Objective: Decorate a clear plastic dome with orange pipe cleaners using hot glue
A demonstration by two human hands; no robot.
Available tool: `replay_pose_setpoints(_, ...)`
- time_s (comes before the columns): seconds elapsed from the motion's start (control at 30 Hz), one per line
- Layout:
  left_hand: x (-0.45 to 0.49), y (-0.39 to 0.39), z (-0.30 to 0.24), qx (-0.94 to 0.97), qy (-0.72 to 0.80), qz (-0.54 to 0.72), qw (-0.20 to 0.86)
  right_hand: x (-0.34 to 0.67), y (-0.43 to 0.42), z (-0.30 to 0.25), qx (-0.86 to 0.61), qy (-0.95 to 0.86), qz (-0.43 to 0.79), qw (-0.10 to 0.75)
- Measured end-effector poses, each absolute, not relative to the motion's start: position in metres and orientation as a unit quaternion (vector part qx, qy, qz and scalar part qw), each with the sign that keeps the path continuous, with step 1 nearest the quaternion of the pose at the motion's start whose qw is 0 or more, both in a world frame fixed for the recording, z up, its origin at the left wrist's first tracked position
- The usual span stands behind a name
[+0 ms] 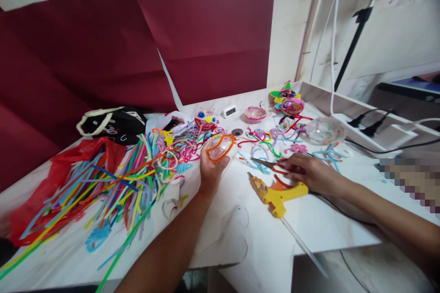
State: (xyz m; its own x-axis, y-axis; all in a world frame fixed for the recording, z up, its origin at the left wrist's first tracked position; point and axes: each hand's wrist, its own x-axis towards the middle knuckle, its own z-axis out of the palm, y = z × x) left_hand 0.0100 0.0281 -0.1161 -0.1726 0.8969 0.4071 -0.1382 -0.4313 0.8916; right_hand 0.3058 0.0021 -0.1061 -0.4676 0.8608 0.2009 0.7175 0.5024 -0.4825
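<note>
My left hand (212, 169) is closed around a clear plastic dome (220, 147) that has orange pipe cleaner running along its surface and edge. My right hand (304, 167) grips the orange handles of a pair of scissors (271, 164), whose blades point left, low over the table. Just below the scissors lies a yellow glue gun (280, 194), its nozzle toward the upper left and a long clear glue stick (305, 247) poking out of its back end. Small cut bits of pipe cleaner (261, 153) lie around the scissor tips.
Many loose pipe cleaners (130, 192) and a red plastic bag (41, 197) cover the left side. Toward the back stand a white timer (228, 111), a pink-wrapped bowl (255, 114), decorated figures (288, 100) and a clear bowl (325, 130). A power strip (374, 132) with cables sits right.
</note>
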Motion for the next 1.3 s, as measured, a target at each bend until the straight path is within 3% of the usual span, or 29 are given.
replay_pose_setpoints(0.13, 0.011, 0.027, -0.116, 0.51, 0.372, 0.674, 0.384, 0.305, 0.008, -0.105, -0.472, -0.849, 0.152, 0.181)
replay_pose_setpoints(0.6, 0.008, 0.034, -0.123, 0.513, 0.384, 0.667, 0.381, 0.309, 0.028, -0.104, -0.516, -0.826, 0.058, 0.221)
replay_pose_setpoints(0.7, 0.008, 0.035, -0.123, 0.512, 0.388, 0.665, 0.379, 0.29, -0.009, -0.089, -0.425, -0.859, 0.082, 0.274)
replay_pose_setpoints(0.83, 0.01, 0.033, -0.12, 0.507, 0.387, 0.67, 0.379, 0.249, -0.058, -0.07, -0.28, -0.915, 0.188, 0.221)
replay_pose_setpoints(1.07, 0.01, 0.03, -0.113, 0.516, 0.361, 0.681, 0.374, 0.188, -0.086, -0.09, -0.146, -0.982, 0.054, 0.107)
replay_pose_setpoints(1.3, 0.01, 0.03, -0.112, 0.518, 0.36, 0.679, 0.375, 0.169, -0.075, -0.097, -0.165, -0.978, -0.014, 0.129)
